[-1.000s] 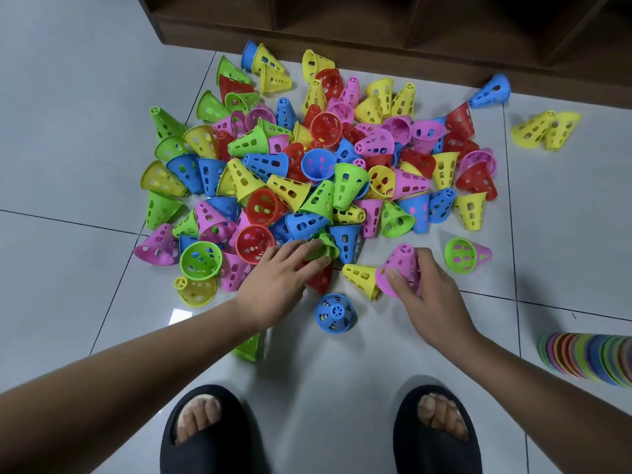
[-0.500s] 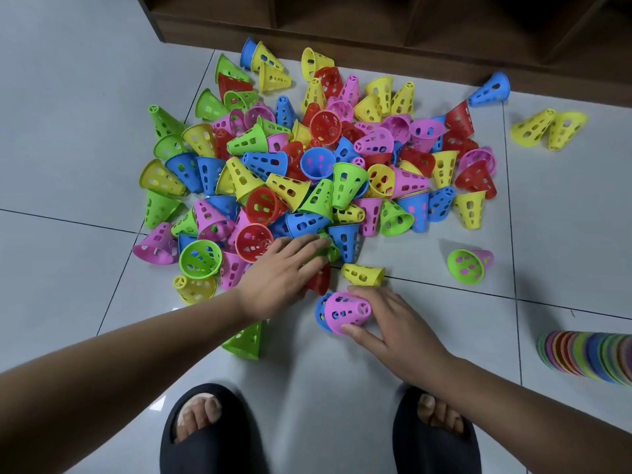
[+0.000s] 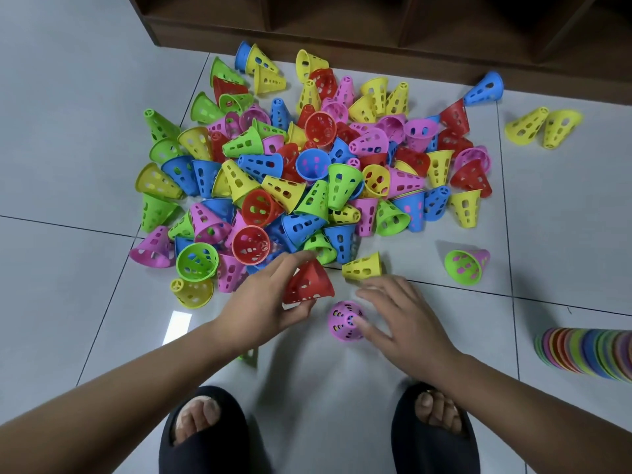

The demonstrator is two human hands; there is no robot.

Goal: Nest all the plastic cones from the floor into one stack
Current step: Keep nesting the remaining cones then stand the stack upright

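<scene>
Pale grey floor tiles (image 3: 85, 165) filled the frame, with a dark wooden shelf unit (image 3: 376, 25) along the top edge. Across the centre and upper middle lay the pile of plastic cones (image 3: 307, 172), mixed red, blue, green, yellow and pink, most on their sides. Two yellow strays sat at upper right, one blue near the shelf base, and a green cone nested in pink (image 3: 465, 266) lay apart at right of centre.

Handling, as judged: thin perforated plastic, surely light, stiff enough to keep shape, likely to skid on smooth tile. Best taken by the wall near the wide rim, thumb opposite fingers (the holes should give some purchase).

Left hand (image 3: 270, 302), lower centre, was closed round a red cone (image 3: 309, 282), thumb under the rim side, fingers over the wall, narrow end pointing toward the pile. Right hand (image 3: 407, 319) was spread loosely, holding nothing; its thumb touched or nearly touched a pink cone (image 3: 343, 321) standing tip-up on the tile between the two hands. A yellow cone (image 3: 363, 266) lay just beyond the right fingertips.

At the right edge, low, lay a long nested stack (image 3: 588, 350) on its side, only partly in view. Most of the task remained, judging by the pile.
</scene>
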